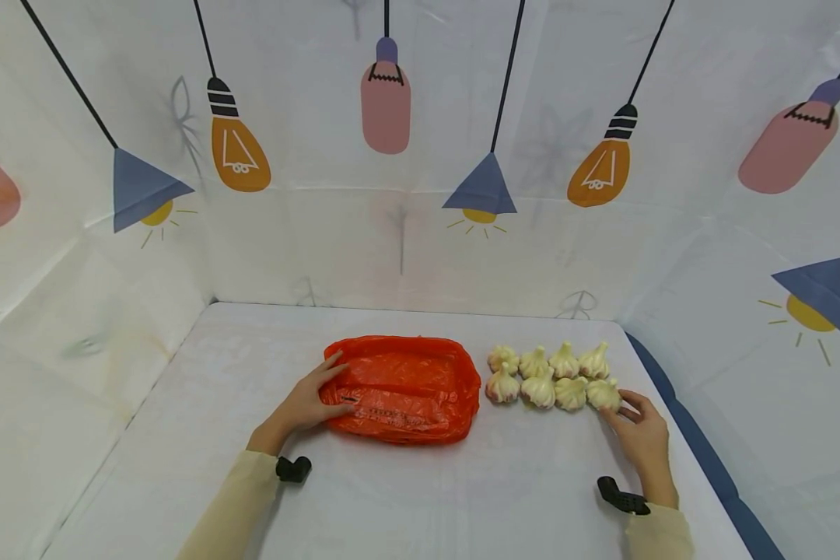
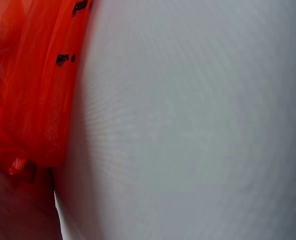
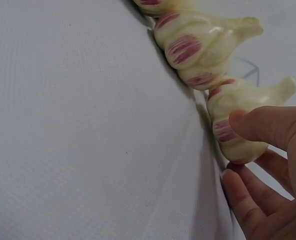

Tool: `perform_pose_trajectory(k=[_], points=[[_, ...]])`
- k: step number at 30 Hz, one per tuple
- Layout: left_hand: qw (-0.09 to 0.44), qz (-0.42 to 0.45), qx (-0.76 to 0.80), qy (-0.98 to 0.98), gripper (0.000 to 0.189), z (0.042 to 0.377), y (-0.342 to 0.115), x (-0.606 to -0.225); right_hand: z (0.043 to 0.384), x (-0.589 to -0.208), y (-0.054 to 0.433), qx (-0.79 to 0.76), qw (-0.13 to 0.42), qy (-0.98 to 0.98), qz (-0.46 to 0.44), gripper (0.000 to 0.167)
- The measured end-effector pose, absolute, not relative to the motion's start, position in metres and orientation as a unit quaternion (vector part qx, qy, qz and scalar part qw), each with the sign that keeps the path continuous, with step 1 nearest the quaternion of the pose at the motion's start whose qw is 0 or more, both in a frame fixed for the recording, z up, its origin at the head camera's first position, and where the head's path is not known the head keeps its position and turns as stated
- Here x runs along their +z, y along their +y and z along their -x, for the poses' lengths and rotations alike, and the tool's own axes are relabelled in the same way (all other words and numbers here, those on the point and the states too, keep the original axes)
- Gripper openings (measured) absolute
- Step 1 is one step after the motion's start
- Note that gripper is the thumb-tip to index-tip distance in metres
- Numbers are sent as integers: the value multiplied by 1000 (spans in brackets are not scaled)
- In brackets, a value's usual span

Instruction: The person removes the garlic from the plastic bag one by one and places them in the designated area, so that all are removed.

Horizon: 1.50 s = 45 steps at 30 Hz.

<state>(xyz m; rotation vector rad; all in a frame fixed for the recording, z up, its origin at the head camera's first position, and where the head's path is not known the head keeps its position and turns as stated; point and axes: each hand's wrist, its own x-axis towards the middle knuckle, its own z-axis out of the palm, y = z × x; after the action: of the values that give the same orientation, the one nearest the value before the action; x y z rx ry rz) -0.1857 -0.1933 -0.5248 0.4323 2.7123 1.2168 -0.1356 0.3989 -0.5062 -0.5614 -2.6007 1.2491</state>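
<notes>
An orange-red plastic bag [image 1: 402, 389] with dark printing lies spread on the white table. My left hand [image 1: 311, 400] rests on its left edge, fingers spread over the upper corner and thumb extended lower down. Close by in the left wrist view are the bag's folds [image 2: 38, 90]. To the right of the bag, several garlic bulbs [image 1: 537, 389] sit in two rows, pale with glossy pinkish-purple patches. My right hand [image 1: 644, 443] pinches the front-row bulb at the right end [image 1: 604, 395]; its thumb [image 3: 263, 122] presses that bulb's side, with fingers on the opposite side.
The white table [image 1: 448, 498] runs back to a pale curtain [image 1: 420, 249] printed with lamps. A dark blue strip [image 1: 714, 459] follows the table's right edge. Each wrist bears a black mount [image 1: 623, 496].
</notes>
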Motion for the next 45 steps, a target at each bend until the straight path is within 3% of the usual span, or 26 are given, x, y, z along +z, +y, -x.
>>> perform_pose_trajectory(k=[28, 45], points=[[76, -138, 407, 900, 87, 184, -192, -521, 147, -492, 419, 350, 23, -931, 98, 63], [68, -156, 397, 902, 86, 187, -195, -523, 150, -487, 425, 326, -22, -943, 70, 79]])
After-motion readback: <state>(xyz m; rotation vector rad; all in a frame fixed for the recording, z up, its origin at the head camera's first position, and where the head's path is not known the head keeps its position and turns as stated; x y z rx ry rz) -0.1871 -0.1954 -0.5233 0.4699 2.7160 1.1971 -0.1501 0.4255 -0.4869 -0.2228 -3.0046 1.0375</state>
